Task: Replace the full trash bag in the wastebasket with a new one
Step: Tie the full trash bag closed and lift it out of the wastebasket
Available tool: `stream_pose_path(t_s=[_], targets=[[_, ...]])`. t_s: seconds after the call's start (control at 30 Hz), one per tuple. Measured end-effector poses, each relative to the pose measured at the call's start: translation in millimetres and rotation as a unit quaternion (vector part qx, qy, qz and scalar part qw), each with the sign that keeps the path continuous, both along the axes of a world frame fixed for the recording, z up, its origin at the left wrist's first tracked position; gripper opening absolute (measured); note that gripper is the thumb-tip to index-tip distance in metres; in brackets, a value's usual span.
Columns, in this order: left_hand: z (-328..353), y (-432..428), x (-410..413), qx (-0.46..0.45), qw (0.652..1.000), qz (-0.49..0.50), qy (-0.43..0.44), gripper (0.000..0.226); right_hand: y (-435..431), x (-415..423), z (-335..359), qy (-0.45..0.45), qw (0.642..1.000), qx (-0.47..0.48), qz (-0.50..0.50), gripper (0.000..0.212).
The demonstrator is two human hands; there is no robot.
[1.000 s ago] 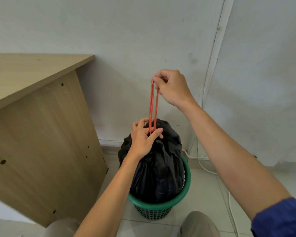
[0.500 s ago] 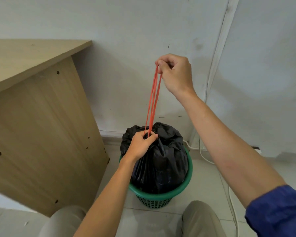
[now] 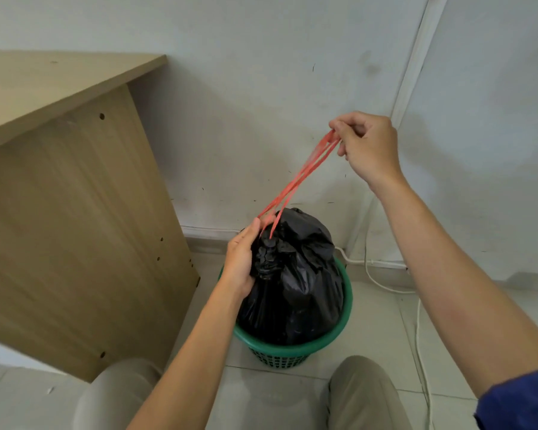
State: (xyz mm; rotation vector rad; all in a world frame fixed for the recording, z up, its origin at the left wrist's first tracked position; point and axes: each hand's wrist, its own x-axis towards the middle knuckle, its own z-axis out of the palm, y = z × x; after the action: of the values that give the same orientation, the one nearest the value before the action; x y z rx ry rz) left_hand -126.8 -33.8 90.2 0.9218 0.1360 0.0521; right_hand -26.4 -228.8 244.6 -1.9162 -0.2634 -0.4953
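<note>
Our right grip (image 3: 367, 147) pinches the red drawstring (image 3: 295, 184), stretched taut up and rightward; our left grip (image 3: 239, 259) holds the gathered neck of the black bag (image 3: 302, 274) in the green wastebasket (image 3: 292, 349).

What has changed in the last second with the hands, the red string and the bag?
The right hand, pinching the string, moved out to the right, so the string now slants instead of running straight up. The left hand slid from the top of the bag to the left side of its gathered neck. The bag stays in the basket.
</note>
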Motion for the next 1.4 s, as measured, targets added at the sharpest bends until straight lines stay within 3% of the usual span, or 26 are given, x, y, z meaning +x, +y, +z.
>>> stream_pose_path(t_s=[0.2,0.33,0.47,0.77,0.83,0.93,1.03,1.07,1.13,1.2,1.27,1.33,1.4], targets=[[3,-3,0,0.094,0.995,0.040,0.010,0.027,-20,-2,-15,0.025,0.999,0.015,-0.039,0.015],[-3,1,-3,0.139,0.989,0.023,-0.033,0.009,-19,-1,-8,0.029,0.997,0.057,-0.031,0.015],[-8,8,-1,0.220,0.974,0.004,-0.045,0.011,-18,1,3,0.016,0.997,0.068,-0.021,0.014],[0,7,1,0.136,0.985,0.109,0.011,0.031,-25,7,-7,0.000,0.995,0.043,-0.087,0.015],[7,3,2,0.127,0.985,0.113,0.005,0.034,-25,12,-15,0.000,0.994,-0.009,-0.111,0.014],[12,1,3,0.151,0.982,0.110,-0.006,0.033,-17,0,-25,-0.049,0.968,-0.201,-0.141,0.021],[9,2,5,0.245,0.960,0.129,-0.027,0.030,1,-32,-37,-0.171,0.960,-0.216,-0.038,0.013],[9,4,6,0.279,0.948,0.146,-0.035,0.029,6,-46,-41,-0.148,0.965,-0.214,0.005,0.012],[10,6,9,0.315,0.931,0.178,-0.043,0.027,14,-69,-48,0.019,0.978,-0.200,0.048,0.035],[11,8,9,0.331,0.919,0.204,-0.057,0.025,18,-87,-60,0.181,0.966,-0.173,0.062,0.058],[14,7,5,0.334,0.918,0.203,-0.071,0.025,27,-97,-76,0.277,0.952,-0.112,0.070,0.069],[17,4,2,0.326,0.925,0.180,-0.081,0.023,44,-101,-92,0.298,0.952,-0.045,0.048,0.072],[17,2,-1,0.313,0.933,0.154,-0.083,0.021,59,-101,-105,0.249,0.968,0.009,-0.014,0.064]])
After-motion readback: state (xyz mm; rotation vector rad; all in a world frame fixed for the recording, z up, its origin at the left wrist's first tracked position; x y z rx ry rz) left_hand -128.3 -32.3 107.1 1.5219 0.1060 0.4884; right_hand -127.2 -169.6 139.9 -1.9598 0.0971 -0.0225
